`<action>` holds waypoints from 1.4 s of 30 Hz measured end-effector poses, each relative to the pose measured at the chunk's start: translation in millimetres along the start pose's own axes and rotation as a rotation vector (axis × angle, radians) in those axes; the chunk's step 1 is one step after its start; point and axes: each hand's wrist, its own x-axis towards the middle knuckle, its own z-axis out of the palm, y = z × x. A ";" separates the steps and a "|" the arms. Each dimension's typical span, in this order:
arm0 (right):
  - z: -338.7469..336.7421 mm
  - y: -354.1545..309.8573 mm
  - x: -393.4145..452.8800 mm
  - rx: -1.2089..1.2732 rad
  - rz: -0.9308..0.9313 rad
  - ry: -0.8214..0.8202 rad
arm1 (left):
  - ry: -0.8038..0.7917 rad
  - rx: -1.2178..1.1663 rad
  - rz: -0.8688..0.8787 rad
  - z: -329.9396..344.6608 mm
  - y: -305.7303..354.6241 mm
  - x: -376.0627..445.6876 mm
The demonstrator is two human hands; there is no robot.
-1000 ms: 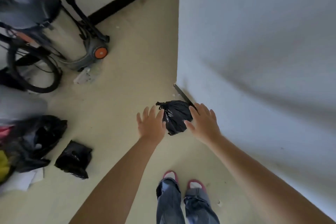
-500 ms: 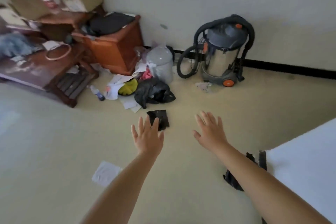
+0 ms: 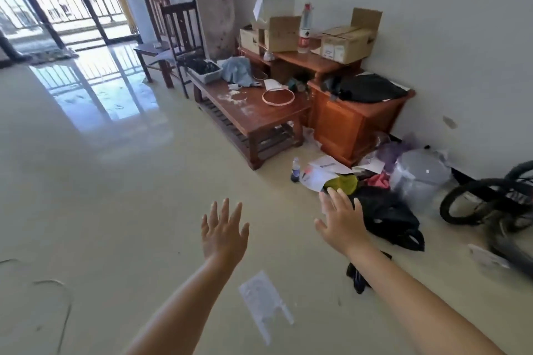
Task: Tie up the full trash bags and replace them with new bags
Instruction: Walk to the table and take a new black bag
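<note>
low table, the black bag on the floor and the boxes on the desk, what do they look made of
Low table: reddish-brown wood, apparently varnished, going by its sheen and slatted lower shelf.
Black bag: thin plastic film, judging by its crumpled, glossy folds.
Boxes: plain brown cardboard, matte, with open flaps.

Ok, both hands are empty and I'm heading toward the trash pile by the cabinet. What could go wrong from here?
1. The paper sheet on the glossy floor lies right ahead; stepping on it could mean a slip.
2. The black vacuum hose loops beside the pile, a likely trip hazard.
3. The black trash bag looks open and slumped, so grabbing it with the right hand may spill loose rubbish.
</note>
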 end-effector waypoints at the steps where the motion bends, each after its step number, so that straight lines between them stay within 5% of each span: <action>1: -0.5 -16.8 18.5 -0.004 -0.008 -0.015 | 0.011 -0.003 -0.017 -7.2 -18.2 17.9; 26: -23.5 -331.0 661.4 0.073 -0.338 0.039 | 0.137 -0.014 -0.276 -164.3 -265.2 599.4; 42: -0.9 -431.6 1064.5 0.091 -0.113 -0.038 | 0.028 -0.002 -0.157 -218.3 -372.6 1037.3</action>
